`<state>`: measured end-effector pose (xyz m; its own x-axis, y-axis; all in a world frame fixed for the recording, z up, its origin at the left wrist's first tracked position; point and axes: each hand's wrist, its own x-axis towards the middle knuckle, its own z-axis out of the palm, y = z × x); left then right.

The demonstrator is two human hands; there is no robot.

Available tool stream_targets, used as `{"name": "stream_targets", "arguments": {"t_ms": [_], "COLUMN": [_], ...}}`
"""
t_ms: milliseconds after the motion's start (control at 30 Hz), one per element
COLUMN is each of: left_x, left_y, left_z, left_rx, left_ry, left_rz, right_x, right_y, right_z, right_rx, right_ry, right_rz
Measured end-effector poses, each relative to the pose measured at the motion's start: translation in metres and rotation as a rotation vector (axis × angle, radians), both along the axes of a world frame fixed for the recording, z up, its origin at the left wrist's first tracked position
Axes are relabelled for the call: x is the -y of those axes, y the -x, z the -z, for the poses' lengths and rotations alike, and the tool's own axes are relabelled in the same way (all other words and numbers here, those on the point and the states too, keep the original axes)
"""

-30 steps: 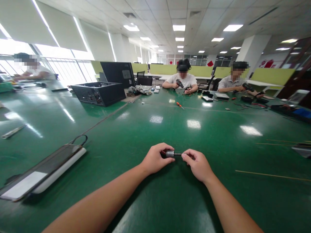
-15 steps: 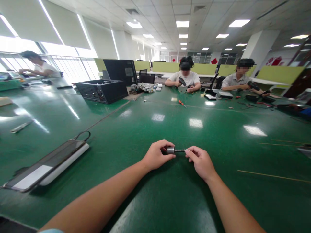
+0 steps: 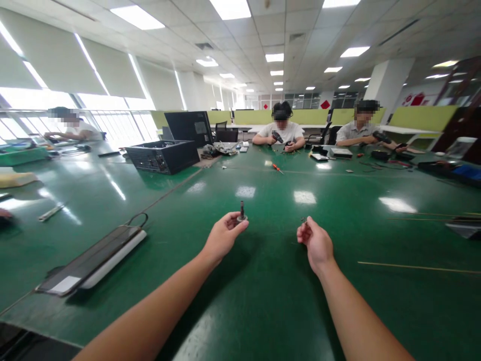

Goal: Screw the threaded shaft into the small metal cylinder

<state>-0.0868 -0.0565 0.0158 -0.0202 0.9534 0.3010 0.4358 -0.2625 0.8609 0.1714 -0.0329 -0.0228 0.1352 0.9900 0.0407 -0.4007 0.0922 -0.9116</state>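
Observation:
My left hand [image 3: 222, 235] is closed round a small metal cylinder with a narrow shaft [image 3: 242, 210], whose shaft points upward. Fingers and thumb hide much of the cylinder's body. Off to the right, apart from it, my right hand [image 3: 316, 244] pinches a tiny dark piece [image 3: 303, 219] between thumb and fingertips. That piece is too small to name. Both hands are held above the green tabletop [image 3: 270, 281].
A flat dark device with a cable loop [image 3: 93, 253] lies at left. Farther back are an open black computer case [image 3: 163, 156] and an orange screwdriver [image 3: 277, 168]. Thin sticks [image 3: 417, 266] lie at right. Several people sit around the table, one person [image 3: 280, 131] holding a power drill.
My hands have moved apart. The shaft has left my right fingers, and my left hand has turned the metal part from lying sideways to upright. The camera view has tilted up.

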Motion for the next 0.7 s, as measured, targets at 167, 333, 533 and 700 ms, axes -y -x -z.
{"name": "stream_targets", "arguments": {"t_ms": [167, 333, 533, 700], "left_x": [0.067, 0.117, 0.140, 0.140], "left_y": [0.063, 0.116, 0.124, 0.048], "left_z": [-0.017, -0.004, -0.005, -0.031], "left_rx": [-0.174, -0.335, -0.550, -0.525], "left_ry": [0.105, 0.120, -0.137, -0.464], "left_rz": [-0.081, -0.319, -0.527, -0.215], "right_x": [0.004, 0.012, 0.028, 0.044], "right_y": [0.000, 0.008, 0.010, 0.012], "right_z": [-0.003, -0.007, -0.014, -0.020], "right_rx": [-0.067, -0.075, -0.079, -0.025], "right_ry": [0.006, -0.024, -0.091, -0.120], "right_rz": [-0.003, -0.101, -0.354, -0.735]}}
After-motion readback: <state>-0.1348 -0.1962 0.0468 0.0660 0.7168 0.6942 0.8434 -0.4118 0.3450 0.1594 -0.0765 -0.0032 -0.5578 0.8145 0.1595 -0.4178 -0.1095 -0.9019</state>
